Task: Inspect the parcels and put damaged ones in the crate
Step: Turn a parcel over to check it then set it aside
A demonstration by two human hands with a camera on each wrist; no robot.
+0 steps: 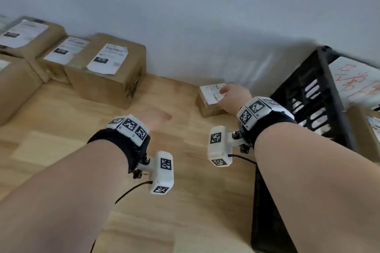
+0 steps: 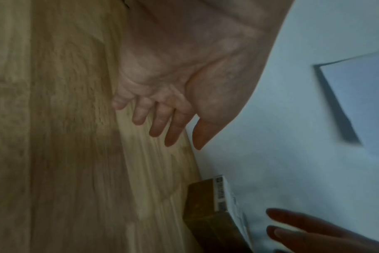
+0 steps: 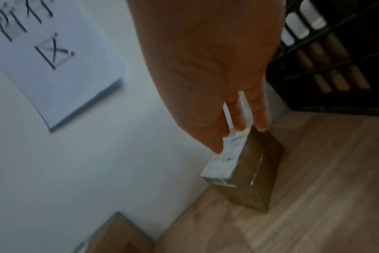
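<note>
- Leftmost, several brown parcels (image 1: 107, 72) with white labels sit on the wooden worktop (image 1: 61, 129) against the wall.
- The left hand (image 1: 154, 117) hovers empty, fingers (image 2: 158, 123) straight and loosely spread.
- The right hand (image 1: 232, 96) reaches the small parcel (image 1: 209, 98); its straight fingers (image 3: 238, 118) touch the labelled top without curling round it.
- Rightmost, the black crate (image 1: 312, 96) holds a brown parcel.
- The small parcel is brown cardboard, taped and white-labelled.
</note>
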